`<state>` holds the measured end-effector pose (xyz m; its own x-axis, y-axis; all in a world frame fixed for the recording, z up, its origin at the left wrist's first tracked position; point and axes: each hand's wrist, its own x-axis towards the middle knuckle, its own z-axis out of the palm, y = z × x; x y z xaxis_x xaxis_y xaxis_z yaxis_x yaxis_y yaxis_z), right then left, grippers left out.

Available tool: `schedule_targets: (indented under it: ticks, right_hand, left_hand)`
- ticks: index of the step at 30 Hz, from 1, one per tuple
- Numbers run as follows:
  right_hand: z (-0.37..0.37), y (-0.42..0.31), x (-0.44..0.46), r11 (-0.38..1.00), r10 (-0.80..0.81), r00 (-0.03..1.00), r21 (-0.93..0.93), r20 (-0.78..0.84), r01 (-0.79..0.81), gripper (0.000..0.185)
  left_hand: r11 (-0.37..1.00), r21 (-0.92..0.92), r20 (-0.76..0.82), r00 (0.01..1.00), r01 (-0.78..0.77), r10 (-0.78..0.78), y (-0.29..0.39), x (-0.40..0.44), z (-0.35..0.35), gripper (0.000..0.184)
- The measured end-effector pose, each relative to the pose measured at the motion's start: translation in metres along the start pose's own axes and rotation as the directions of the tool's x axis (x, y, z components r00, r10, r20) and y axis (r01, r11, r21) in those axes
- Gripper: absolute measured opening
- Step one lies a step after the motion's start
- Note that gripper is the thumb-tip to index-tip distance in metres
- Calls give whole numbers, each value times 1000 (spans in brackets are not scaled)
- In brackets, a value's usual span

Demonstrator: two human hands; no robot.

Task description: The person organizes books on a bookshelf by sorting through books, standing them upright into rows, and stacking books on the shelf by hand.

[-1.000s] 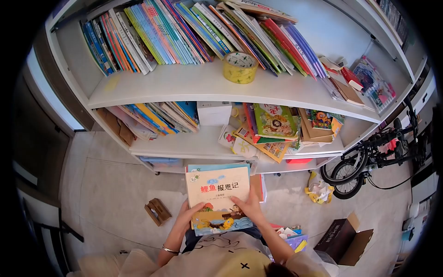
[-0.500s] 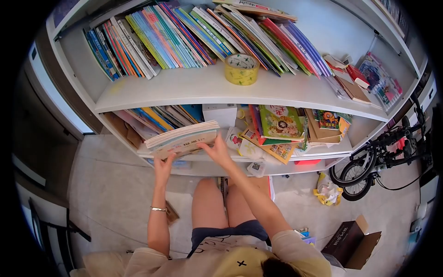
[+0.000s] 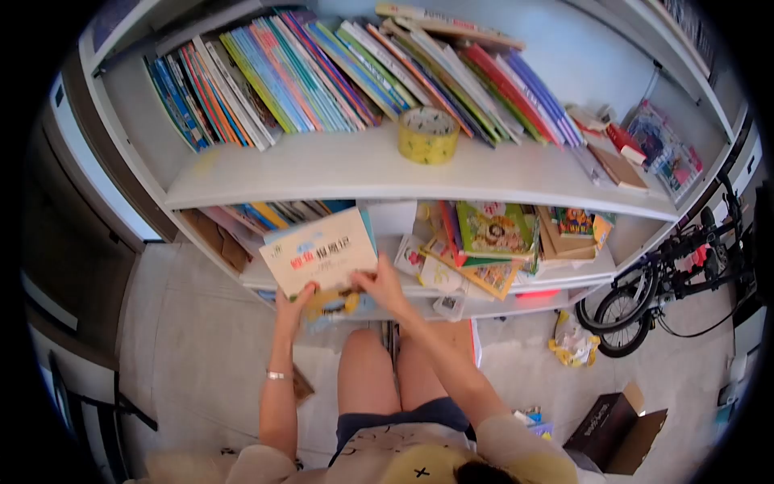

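Beyond the left hand (image 3: 291, 304) and right hand (image 3: 384, 288), a bookcase (image 3: 322, 173) holds leaning books (image 3: 294, 77); both hands, extended forward, grip booklets (image 3: 321, 248).

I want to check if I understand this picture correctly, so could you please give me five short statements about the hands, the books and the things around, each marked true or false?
1. The left hand and the right hand both hold the cream-covered book. True.
2. Its cover shows red and black characters. True.
3. The yellow tape roll lies on top of the row of books. False: it stands on the white shelf, in front of them.
4. The bracelet is on the right wrist. False: it is on the left.
5. The dark box on the floor is open. True.
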<state>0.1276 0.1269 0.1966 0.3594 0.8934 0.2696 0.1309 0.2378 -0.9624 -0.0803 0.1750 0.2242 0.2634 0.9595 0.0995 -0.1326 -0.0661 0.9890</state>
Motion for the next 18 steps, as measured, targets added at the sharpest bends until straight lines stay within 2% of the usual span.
schedule_targets:
  ticks: [2, 3, 5, 6, 7, 9, 10, 12, 13, 14, 15, 16, 18]
  right_hand:
    - [-4, -9, -24, 999, 48, 999, -15, -3, -48, 42]
    - [-7, -4, -36, 992, 31, 999, -120, -7, -32, 44]
    - [-12, -32, -61, 995, 58, 998, -77, -5, -58, 49]
    - [-16, -60, -72, 969, 201, 980, -153, 16, -196, 51]
    - [-20, -63, -81, 957, 157, 988, -247, 13, -149, 55]
    - [-30, -75, -96, 963, 174, 976, -228, 128, -142, 57]
    - [-40, -98, -95, 915, 172, 955, -399, 241, -65, 55]
    - [-67, -162, -84, 734, 229, 872, -665, 433, 137, 51]
    - [-81, -187, -74, 731, -35, 917, -615, 398, 296, 46]
    - [-95, -213, -60, 681, -299, 890, -576, 344, 451, 41]
    - [-112, -250, -40, 591, -457, 843, -610, 285, 527, 34]
    - [-129, -279, -13, 427, -626, 729, -662, 276, 616, 29]
    - [-150, -339, 42, 183, -802, 550, -781, 232, 597, 16]
  left_hand:
    - [981, -159, -5, 994, 107, -110, 4, -24, 5, 29]
    - [965, -229, 4, 991, 131, -133, -2, -35, 4, 27]
    - [850, -379, 125, 931, 365, -344, -38, -56, -8, 23]
    - [811, -414, 148, 910, 413, -388, -35, -70, -4, 22]
    - [766, -445, 176, 884, 463, -432, -29, -86, 3, 21]
    - [746, -453, 131, 864, 488, -486, -41, -107, 5, 21]
    - [691, -511, 136, 842, 512, -523, -49, -119, 2, 19]
    - [585, -625, 117, 803, 517, -584, -70, -148, -6, 16]
    - [537, -683, 92, 788, 495, -609, -79, -162, -7, 15]
    - [534, -716, 56, 799, 450, -599, -80, -173, -4, 14]
    - [526, -748, 21, 806, 406, -591, -73, -182, 1, 14]
    - [511, -703, 87, 772, 495, -629, -46, -192, 4, 21]
    - [469, -583, 209, 681, 663, -702, 13, -206, 9, 38]
